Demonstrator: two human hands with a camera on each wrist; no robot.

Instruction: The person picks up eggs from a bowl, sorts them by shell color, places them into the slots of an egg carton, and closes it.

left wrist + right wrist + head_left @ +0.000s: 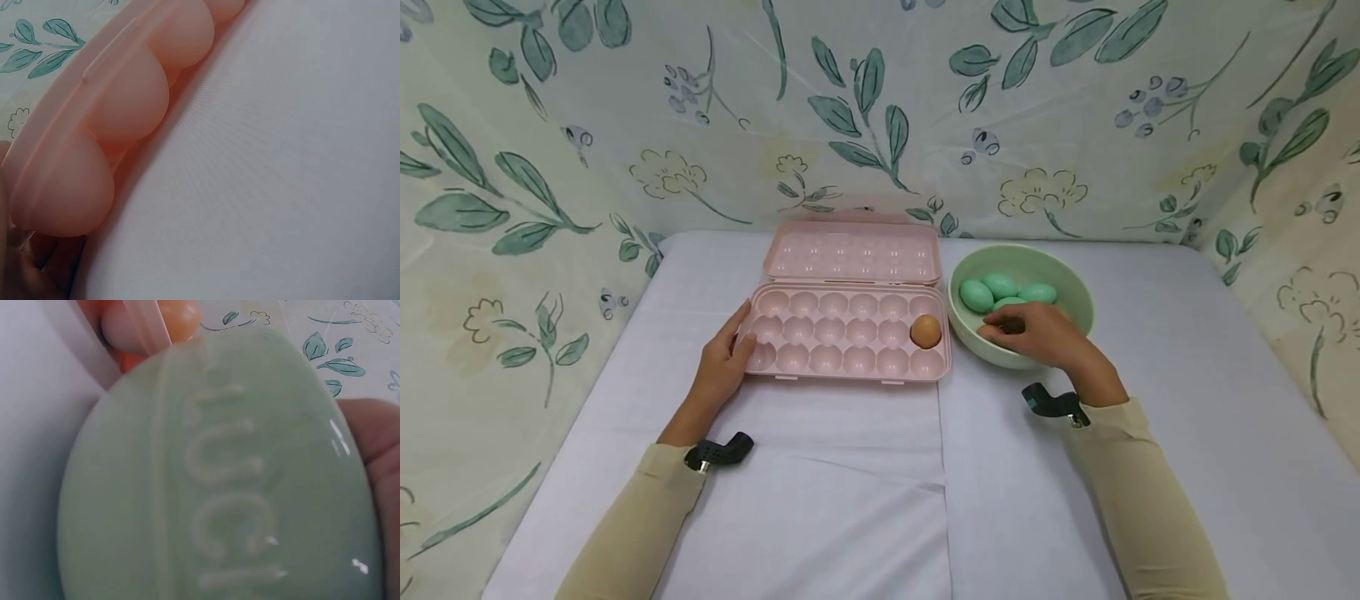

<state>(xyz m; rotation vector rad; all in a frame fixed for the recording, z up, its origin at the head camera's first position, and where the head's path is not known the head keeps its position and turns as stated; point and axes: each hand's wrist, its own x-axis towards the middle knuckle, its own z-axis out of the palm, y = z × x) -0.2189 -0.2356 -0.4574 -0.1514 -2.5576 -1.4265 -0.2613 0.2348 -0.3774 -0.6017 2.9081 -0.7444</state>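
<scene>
Pink plastic egg tray (842, 375), head view: its left edge is gripped by the left hand (718, 367); one round brown egg (925, 332) is seated, the other visible cups (826, 358) unfilled. Glossy green eggs (977, 296) are left in the pale-green round bowl (992, 353), where the right hand (1045, 333) is curved, its closure and catch impossible to tell. Left wrist view: the hand is mostly cut off. Right wrist view: the bowl's contents are hidden.

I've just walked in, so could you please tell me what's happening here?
A person's left-hand grip holds the left edge of an open pink egg carton, where one brown egg sits. The right-hand grip is in the green bowl, around what looks like another brown egg, beside green eggs.
</scene>
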